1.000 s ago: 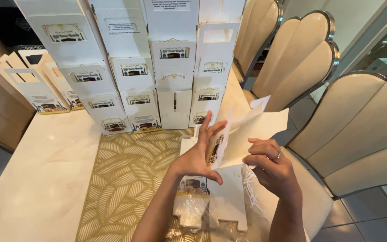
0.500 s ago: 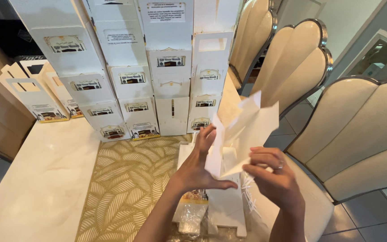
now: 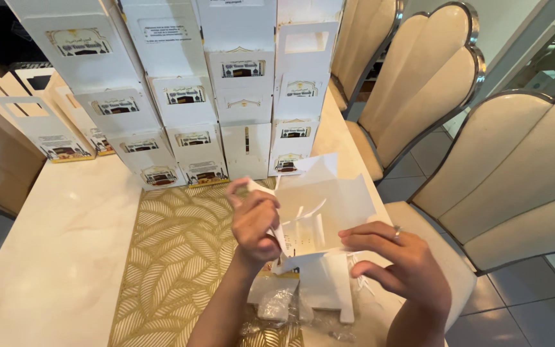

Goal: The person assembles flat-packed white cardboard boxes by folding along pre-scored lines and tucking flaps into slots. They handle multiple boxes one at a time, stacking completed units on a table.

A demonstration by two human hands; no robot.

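the person held a white cardboard box blank (image 3: 319,209) in the air over the near end of the surface (image 3: 52,257), half opened, inside face toward the camera. left hand (image 3: 255,222) had its grip clamped on the blank's left edge, fingers curled round it. right hand (image 3: 403,266) pinched the lower right corner between thumb and fingers, ring showing on one finger. the side panels stood partly up and thin cut tabs showed in the middle, but the bottom was not locked and the flaps sat loose, so as a judgement this box was roughly mid-fold: opened out from flat, not yet squared or closed.

done so far, judging by the layout: a big stack of finished white boxes (image 3: 187,96) with small printed labels stood at the far end of the surface, several rows deep and stacked high. a few more with cut-out handles (image 3: 30,125) stood at the far left.

left to do: a pile of flat blanks (image 3: 325,286) lay right under the hands, next to crumpled clear plastic wrap (image 3: 277,305) on the gold leaf-pattern runner (image 3: 181,257). how many blanks were in that pile could not be told.

cream padded chairs (image 3: 521,186) stood along the right side.
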